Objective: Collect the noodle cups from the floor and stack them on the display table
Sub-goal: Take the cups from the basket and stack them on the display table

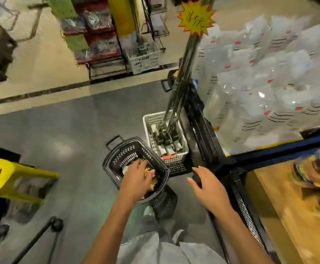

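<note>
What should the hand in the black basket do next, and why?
Probably curl its fingers round a noodle cup and lift it out. The left hand is already down in the black basket on the cups, while the right hand hangs open and empty.

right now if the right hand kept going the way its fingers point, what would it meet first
Probably the white crate on the floor: the right hand is open, its fingers aimed up-left past the black basket rim. Depth is unclear, so it might pass above both.
</note>
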The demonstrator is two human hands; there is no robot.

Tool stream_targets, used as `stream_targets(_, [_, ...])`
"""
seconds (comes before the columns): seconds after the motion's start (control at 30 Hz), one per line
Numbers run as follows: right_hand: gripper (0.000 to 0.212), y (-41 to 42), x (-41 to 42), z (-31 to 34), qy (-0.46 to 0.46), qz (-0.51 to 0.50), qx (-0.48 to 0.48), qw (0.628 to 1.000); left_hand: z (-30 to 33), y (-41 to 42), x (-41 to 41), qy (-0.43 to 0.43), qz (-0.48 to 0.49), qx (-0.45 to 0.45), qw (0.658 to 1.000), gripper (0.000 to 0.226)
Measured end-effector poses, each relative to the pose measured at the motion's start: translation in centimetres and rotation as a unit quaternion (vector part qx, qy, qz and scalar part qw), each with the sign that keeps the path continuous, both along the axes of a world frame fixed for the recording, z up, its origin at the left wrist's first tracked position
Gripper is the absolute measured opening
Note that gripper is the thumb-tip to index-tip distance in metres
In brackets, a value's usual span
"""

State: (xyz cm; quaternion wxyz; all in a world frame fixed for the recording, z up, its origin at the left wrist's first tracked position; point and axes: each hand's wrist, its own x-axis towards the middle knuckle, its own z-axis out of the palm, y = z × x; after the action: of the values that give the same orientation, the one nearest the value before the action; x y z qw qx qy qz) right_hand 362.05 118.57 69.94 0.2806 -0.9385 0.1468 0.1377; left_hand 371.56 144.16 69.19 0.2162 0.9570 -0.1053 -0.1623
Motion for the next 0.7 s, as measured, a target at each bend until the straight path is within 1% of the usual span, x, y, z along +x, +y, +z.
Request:
stream_targets(0.1, [0.063, 3.2, 3.0, -1.9, 0.026, 0.040, 0.016, 0.999, -1.9, 3.7, 0.4, 0.044, 0.074, -0.032, 0.996, 0.059])
stream_targets(0.2, [0.060, 6.4, 6.5, -3.8, 0.051, 0.075, 0.018, 0.996, -4.6, 7.0, 1.6, 0.077, 0.096, -0.033, 0.992, 0.052])
stream_targets(0.4, [0.058, 12.4, 13.5, -7.9, 0.114, 0.105, 0.028, 0.987, -10.3, 12.4, 5.4, 0.159, 0.129, -0.030, 0.978, 0.052])
stream_targets(0.57, [0.058, 15.4, 18.6, -12.6, 0.162, 0.118, 0.036, 0.979, -16.4, 14.1, 8.9, 0.223, 0.158, -0.048, 0.961, 0.049])
stream_targets(0.7, [0.055, 17.0, 22.8, -18.8, 0.188, 0.130, 0.046, 0.972, -22.7, 14.4, 11.9, 0.262, 0.191, -0.064, 0.944, 0.052])
